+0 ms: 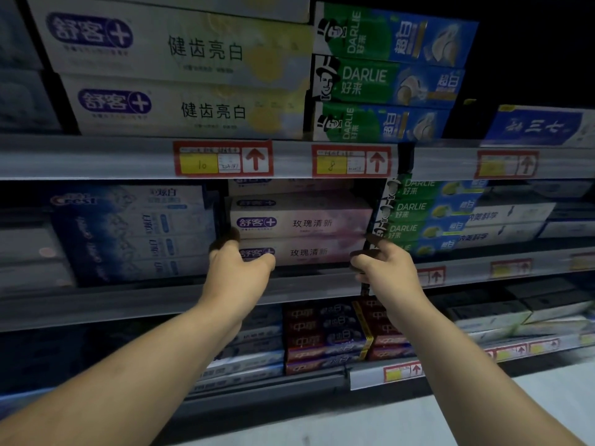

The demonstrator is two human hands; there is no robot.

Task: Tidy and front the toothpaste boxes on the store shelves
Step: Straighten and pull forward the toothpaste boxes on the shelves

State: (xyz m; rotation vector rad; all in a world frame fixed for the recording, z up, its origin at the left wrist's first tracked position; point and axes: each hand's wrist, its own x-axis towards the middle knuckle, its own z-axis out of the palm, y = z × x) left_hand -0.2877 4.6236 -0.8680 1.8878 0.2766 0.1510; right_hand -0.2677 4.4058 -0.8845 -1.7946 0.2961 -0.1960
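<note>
Now we hold the pink boxes (302, 226) on the middle shelf (145, 297) from both ends: our left hand (238, 265) curls round their left end, our right hand (384, 265) round the right. An uneven pull could, we judge, skew the stack or nudge the Crest boxes (128, 233) and Darlie boxes (418, 217) just beside it. This shelf holds Crest, pink, then Darlie stacks.

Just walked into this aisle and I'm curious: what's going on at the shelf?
A person is fronting toothpaste. Their left hand and right hand grip the two ends of the bottom pink box on the middle shelf. Just to its right stand green Darlie boxes.
</note>
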